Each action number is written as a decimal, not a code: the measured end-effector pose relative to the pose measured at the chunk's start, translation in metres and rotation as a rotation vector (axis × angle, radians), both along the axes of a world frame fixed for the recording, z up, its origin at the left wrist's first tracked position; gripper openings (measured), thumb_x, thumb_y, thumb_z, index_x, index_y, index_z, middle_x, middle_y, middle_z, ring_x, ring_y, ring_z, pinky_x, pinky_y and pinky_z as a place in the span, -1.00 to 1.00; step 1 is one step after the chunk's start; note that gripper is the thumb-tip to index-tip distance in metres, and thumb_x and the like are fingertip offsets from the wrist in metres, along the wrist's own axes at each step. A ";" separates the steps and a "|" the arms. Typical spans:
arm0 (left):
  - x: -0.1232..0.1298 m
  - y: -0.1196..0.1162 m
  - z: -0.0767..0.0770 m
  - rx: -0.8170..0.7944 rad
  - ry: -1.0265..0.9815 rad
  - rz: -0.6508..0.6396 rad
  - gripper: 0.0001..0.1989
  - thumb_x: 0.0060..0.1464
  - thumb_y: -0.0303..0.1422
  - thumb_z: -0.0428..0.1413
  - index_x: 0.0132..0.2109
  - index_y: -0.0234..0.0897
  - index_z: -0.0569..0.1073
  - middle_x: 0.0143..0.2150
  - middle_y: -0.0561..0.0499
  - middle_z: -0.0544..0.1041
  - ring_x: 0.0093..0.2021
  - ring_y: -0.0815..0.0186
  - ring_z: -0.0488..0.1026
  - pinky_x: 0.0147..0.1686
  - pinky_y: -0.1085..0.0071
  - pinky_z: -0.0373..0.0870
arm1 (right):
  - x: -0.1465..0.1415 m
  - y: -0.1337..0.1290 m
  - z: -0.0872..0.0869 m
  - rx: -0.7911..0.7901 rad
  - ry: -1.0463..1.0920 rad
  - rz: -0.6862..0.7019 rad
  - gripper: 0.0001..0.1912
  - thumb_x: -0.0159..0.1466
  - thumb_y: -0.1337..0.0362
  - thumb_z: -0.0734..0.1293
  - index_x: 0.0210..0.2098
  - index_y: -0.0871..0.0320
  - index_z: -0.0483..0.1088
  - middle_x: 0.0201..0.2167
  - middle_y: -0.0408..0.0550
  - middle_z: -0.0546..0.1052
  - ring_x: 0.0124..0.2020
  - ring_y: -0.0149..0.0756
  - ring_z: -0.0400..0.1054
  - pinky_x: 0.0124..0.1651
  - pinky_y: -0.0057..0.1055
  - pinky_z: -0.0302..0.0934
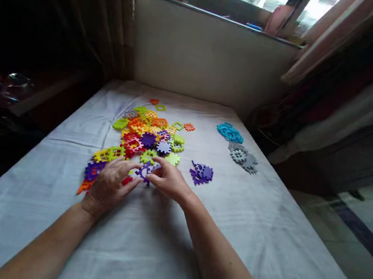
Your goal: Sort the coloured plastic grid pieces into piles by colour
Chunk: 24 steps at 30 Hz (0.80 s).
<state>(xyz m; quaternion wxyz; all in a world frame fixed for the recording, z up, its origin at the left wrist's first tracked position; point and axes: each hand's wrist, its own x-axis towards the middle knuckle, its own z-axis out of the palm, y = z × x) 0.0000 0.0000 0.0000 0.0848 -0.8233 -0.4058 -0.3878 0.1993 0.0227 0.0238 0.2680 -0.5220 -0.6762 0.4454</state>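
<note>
A purple interlocking plastic tile [143, 172] with a notched edge and an open middle is held up between my two hands. My right hand [172, 181] pinches its right side between thumb and fingers, where a paler purple patch shows. On the other side, the thumb and index finger of my left hand [111, 184] close on the tile's left edge. Just beyond my hands spreads a mixed heap of notched tiles [133, 144] in red, yellow, orange, green and purple. A small pile of purple tiles [202, 173] lies to the right of my right hand.
Blue tiles [230, 132] and grey tiles [244, 157] form separate piles at the right on the white sheet [247, 246]. An orange tile [189, 127] lies at the heap's right edge. A wall [202, 51] and window stand behind, with curtains [110, 15] at the left.
</note>
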 end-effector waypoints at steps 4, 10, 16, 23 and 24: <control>0.000 -0.001 -0.002 -0.020 0.005 -0.028 -0.71 0.26 -0.23 0.09 0.08 -0.17 0.39 -0.08 -0.03 0.63 -0.07 0.21 0.57 0.10 0.17 0.42 | 0.003 0.007 -0.004 -0.026 0.048 0.008 -0.46 0.15 0.37 0.40 0.13 0.14 0.39 -0.47 -0.25 0.51 -0.45 -0.44 0.36 -0.32 -0.51 0.21; -0.034 0.005 0.013 -0.161 -0.006 0.144 -0.74 0.23 -0.15 0.05 -0.09 -0.15 0.52 -0.12 -0.04 0.65 -0.08 0.15 0.57 0.09 0.14 0.41 | 0.070 0.025 0.018 -0.132 0.010 -0.080 -0.61 0.13 0.39 0.34 -0.02 0.17 0.46 -0.59 -0.30 0.41 -0.59 -0.51 0.22 -0.49 -0.57 0.08; -0.091 0.012 0.023 -0.428 -0.015 0.543 -0.61 0.10 0.01 0.05 -0.12 -0.12 0.55 -0.13 -0.09 0.63 -0.10 0.00 0.55 -0.05 0.12 0.45 | 0.157 0.025 0.032 -0.224 -0.067 -0.210 -0.71 0.05 0.29 0.41 -0.21 0.23 0.52 -0.58 -0.18 0.47 -0.55 -0.45 0.29 -0.49 -0.55 0.12; -0.108 0.017 0.008 -0.666 0.104 0.432 -0.40 -0.18 0.13 0.19 -0.06 -0.15 0.56 0.00 -0.21 0.59 0.02 -0.12 0.50 0.04 0.04 0.41 | 0.174 0.018 0.030 -0.360 -0.208 -0.224 -0.62 0.08 0.24 0.43 -0.10 0.17 0.52 -0.52 -0.17 0.51 -0.52 -0.47 0.31 -0.52 -0.59 0.07; -0.108 0.017 0.008 -0.663 0.120 0.428 -0.42 -0.17 0.13 0.19 -0.08 -0.14 0.57 -0.01 -0.21 0.59 0.02 -0.12 0.50 0.05 0.03 0.40 | 0.173 0.018 0.030 -0.379 -0.214 -0.237 -0.63 0.08 0.27 0.43 -0.10 0.18 0.52 -0.52 -0.17 0.51 -0.52 -0.48 0.31 -0.52 -0.59 0.07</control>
